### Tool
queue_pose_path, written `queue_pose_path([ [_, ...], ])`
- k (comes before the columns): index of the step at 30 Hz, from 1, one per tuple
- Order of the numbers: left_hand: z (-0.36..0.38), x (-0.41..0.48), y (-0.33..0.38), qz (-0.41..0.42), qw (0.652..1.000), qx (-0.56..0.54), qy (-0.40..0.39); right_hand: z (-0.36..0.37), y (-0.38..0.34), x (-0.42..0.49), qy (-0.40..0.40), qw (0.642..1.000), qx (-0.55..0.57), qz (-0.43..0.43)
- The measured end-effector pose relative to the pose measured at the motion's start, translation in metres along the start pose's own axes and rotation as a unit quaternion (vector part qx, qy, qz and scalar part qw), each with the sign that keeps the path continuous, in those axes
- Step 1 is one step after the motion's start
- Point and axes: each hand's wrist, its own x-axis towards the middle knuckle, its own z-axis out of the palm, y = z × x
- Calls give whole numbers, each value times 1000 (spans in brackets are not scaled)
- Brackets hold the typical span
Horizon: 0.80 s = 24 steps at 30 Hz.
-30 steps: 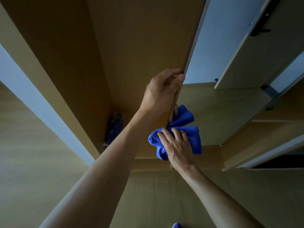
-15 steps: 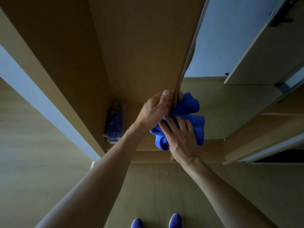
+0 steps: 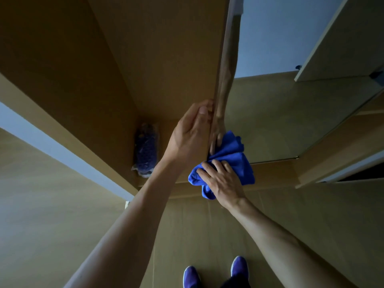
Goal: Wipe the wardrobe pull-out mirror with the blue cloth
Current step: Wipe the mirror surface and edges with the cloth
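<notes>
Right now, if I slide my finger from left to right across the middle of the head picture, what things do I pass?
plastic bag → left hand → blue cloth → mirror

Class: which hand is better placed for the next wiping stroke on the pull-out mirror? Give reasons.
Right. The right hand presses the crumpled blue cloth on the wardrobe's pull-out mirror; the left hand grips its edge, likely steadying it.
</notes>
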Motion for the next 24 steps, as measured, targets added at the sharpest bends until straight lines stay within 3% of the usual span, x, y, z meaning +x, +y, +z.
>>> queue_pose_path([
  [5,-1,6,-27,-94,995,-33,-26,-18,4,6,97,993,57,35],
  [9,7,5,-50,-112,993,-33,-25,-24,5,9,152,987,48,32],
  [12,11,1,-58,-91,995,-26,-10,-7,2,4,128,991,33,38],
  [20,20,-8,-65,-77,996,-39,20,38,-10,-2,-32,998,39,35],
  [24,20,-7,-68,-82,997,-5,6,41,-12,0,-44,993,89,58],
])
